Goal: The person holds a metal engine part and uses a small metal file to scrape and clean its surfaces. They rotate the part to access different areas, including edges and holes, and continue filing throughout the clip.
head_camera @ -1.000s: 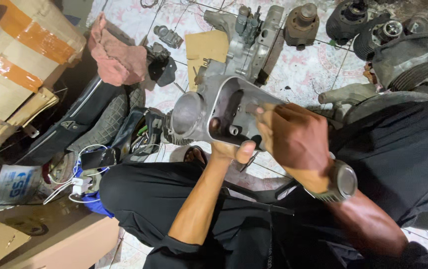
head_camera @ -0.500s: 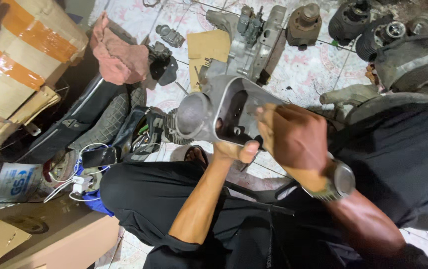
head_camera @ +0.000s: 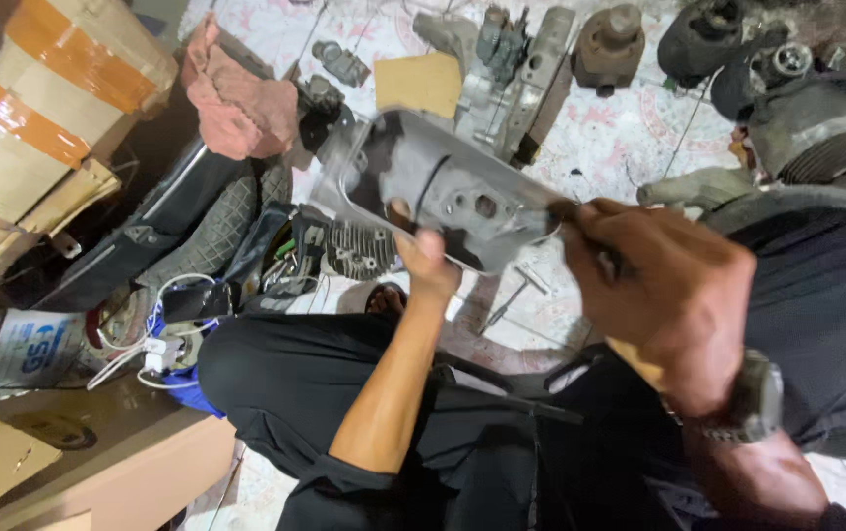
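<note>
Grey cast-metal engine casing point(head_camera: 443, 192), hollow and smooth-walled, gripped from below by left hand point(head_camera: 430, 264); right hand point(head_camera: 664, 295) clenched around a thin dark tool point(head_camera: 595, 246).

You're in a small engine repair workshop, working on the tiled floor point(head_camera: 600, 147). Finned cylinders point(head_camera: 608, 35) and a bare engine casing point(head_camera: 507, 74) lie on it; left of that casing, a pink rag point(head_camera: 236, 93) and taped cardboard boxes point(head_camera: 44, 93).

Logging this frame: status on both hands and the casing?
Left hand grips the grey metal engine casing from below, held up, open side visible. Right hand at its right end, closed on a thin dark tool. Nothing between hands and casing.
</note>
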